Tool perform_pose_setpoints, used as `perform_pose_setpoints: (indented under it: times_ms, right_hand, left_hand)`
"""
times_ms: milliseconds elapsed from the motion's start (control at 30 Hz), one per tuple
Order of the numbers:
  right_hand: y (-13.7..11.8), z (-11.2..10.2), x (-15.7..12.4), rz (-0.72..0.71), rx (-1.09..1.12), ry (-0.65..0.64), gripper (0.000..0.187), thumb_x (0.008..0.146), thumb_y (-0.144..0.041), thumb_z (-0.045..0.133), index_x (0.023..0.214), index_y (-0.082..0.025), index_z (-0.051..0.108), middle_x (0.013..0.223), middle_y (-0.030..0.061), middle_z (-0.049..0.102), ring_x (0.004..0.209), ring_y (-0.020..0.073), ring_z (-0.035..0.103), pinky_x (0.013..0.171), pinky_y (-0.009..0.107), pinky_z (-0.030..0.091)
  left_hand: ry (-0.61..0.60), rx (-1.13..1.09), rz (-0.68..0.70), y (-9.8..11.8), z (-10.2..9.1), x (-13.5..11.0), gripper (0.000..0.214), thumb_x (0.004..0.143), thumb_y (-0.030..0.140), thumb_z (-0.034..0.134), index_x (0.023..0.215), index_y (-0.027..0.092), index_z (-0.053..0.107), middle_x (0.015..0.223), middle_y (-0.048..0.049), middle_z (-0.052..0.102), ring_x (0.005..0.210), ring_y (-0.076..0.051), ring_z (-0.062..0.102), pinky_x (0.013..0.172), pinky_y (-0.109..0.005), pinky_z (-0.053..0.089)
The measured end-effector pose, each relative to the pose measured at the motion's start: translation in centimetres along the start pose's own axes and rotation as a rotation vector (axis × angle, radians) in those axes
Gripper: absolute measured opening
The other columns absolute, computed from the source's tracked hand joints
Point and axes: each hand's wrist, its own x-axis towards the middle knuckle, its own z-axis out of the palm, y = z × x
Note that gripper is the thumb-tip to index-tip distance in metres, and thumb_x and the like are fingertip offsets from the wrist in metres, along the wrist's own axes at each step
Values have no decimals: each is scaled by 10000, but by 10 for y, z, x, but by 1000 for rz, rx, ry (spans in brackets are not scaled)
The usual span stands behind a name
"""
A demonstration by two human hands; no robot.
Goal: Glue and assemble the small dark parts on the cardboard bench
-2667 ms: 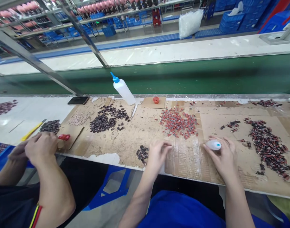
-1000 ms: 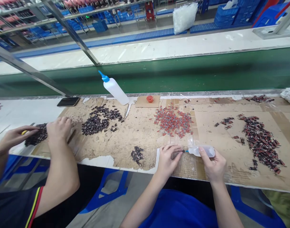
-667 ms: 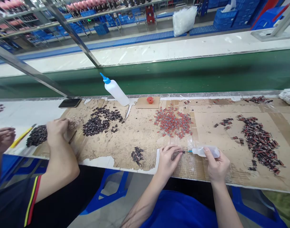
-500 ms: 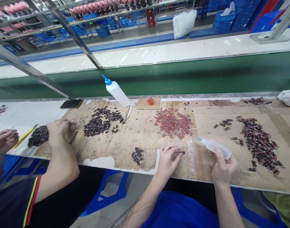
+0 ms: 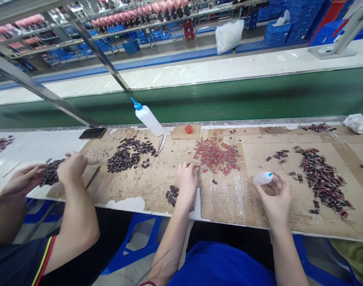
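Head view, looking down on a workbench covered by a worn brown cardboard sheet (image 5: pixel 175 167). Right hand (image 5: pixel 275 195) rests on the cardboard, fingers closed around a small white plastic squeeze bottle (image 5: pixel 262 178), blue tip at its right end, by the thumb. Bottle lies low, nearly flat, just above the sheet.

Left hand (image 5: pixel 187 178) is palm down with fingers curled, tips at the near-left edge of a spread pile of small red cylindrical parts (image 5: pixel 217 155). Cannot tell whether they pinch a part.

One small dark part (image 5: pixel 214 182) lies alone on the cardboard between the two hands. A small heap of dark parts (image 5: pixel 171 195) sits just left of the left wrist. A long band of dark-and-red parts (image 5: pixel 324 178) runs right of the right hand, apart from it.

Far edge: a large white squeeze bottle with blue nozzle (image 5: pixel 149 118), tilted left, and a small orange cap (image 5: pixel 188 129) near it. At left, a co-worker's hand (image 5: pixel 72 167) touches another dark pile (image 5: pixel 52 176).
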Motion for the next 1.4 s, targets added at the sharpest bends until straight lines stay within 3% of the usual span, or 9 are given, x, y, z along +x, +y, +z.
perform_pose_setpoints:
  times_ms: [167,267,400,500,733,867,1067,1200,1400]
  right_hand:
    - [-9,-9,-20,-309,-7,174,772,584,-339,841,1243,-207,461,1191,129,573,1058,279,584,806,433,516]
    - [-13,-9,-40,-397,-24,204,551,612,-284,828,1086,-197,561,992,87,634,839,225,629,709,393,538]
    - [-23,7,-56,-195,93,-263,254,742,-338,738,944,-201,669,855,59,703,695,183,664,687,365,578]
    - [-32,20,-57,9,238,-395,228,764,-405,703,849,-194,716,808,57,736,718,200,700,693,355,604]
    - [-25,22,-50,133,227,-321,285,712,-462,723,772,-185,755,788,79,757,688,220,708,696,385,611]
    - [-21,21,-50,164,227,-315,320,695,-485,727,804,-186,764,839,94,761,734,235,717,743,418,606]
    - [-29,23,-54,222,247,-306,313,657,-469,766,770,-177,749,792,90,757,732,246,726,763,423,607]
    - [-39,23,-56,262,320,-389,300,662,-457,771,764,-177,741,793,86,755,734,238,727,715,384,622]
    - [-42,26,-59,346,400,-421,348,621,-490,795,734,-169,725,736,82,745,683,225,725,675,359,626]
  left_hand:
    - [5,-44,14,4,0,-3,149,825,114,582,777,225,668,873,-71,650,925,-267,533,840,-417,436]
    - [-40,-203,122,23,-5,-18,142,866,129,554,827,228,649,890,-41,669,927,-228,554,848,-374,438]
    - [-210,-373,299,53,-7,-45,159,909,155,526,844,231,650,859,-18,697,912,-187,594,869,-344,430]
    - [-260,-347,364,63,-5,-56,183,925,175,514,867,246,672,861,-16,714,914,-182,607,890,-353,409]
    - [-228,-94,404,32,-5,-42,245,896,137,551,1072,266,661,1105,-55,693,1090,-233,541,943,-421,360]
    - [-293,10,424,20,-4,-36,255,896,104,531,1017,270,683,1016,-51,699,1020,-222,546,897,-405,377]
    - [-309,-260,391,30,-2,-41,231,935,157,467,932,222,688,880,-56,691,915,-202,575,856,-353,447]
    - [-316,-490,257,42,-2,-53,253,955,214,428,878,203,669,844,-51,695,837,-181,625,786,-302,498]
    - [-243,-468,174,55,-3,-63,242,945,218,452,851,195,674,831,-53,712,836,-186,633,778,-306,511]
